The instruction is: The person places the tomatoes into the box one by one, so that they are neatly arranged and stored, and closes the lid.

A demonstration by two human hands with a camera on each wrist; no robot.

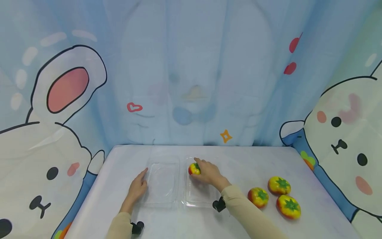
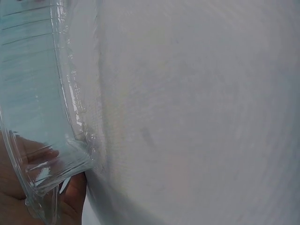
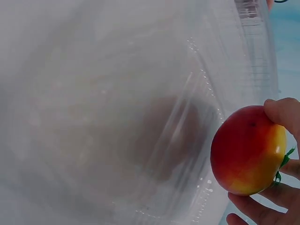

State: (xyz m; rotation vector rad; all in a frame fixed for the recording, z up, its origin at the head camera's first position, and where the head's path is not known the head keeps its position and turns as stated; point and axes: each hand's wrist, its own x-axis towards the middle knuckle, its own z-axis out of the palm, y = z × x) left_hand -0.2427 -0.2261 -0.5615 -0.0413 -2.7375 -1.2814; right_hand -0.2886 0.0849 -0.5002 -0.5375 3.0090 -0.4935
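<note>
A clear plastic clamshell container (image 1: 182,199) lies unfolded on the table, with two shallow halves side by side. My right hand (image 1: 209,173) holds a red-and-yellow fruit (image 1: 194,168) with a green leafy top over the far left part of the right half. In the right wrist view, thumb and fingers are round the fruit (image 3: 246,152); whether it touches the plastic I cannot tell. At the left half's outer edge is my left hand (image 1: 138,186). The left wrist view shows the plastic rim (image 2: 70,103) running between its fingers, some seen through the plastic.
To the right of the container, three more fruits of the same kind sit on the white table: one nearer (image 1: 258,197), one farther back (image 1: 279,185) and one at the right (image 1: 288,206). A blue curtain (image 1: 191,73) with cartoon prints hangs behind the table.
</note>
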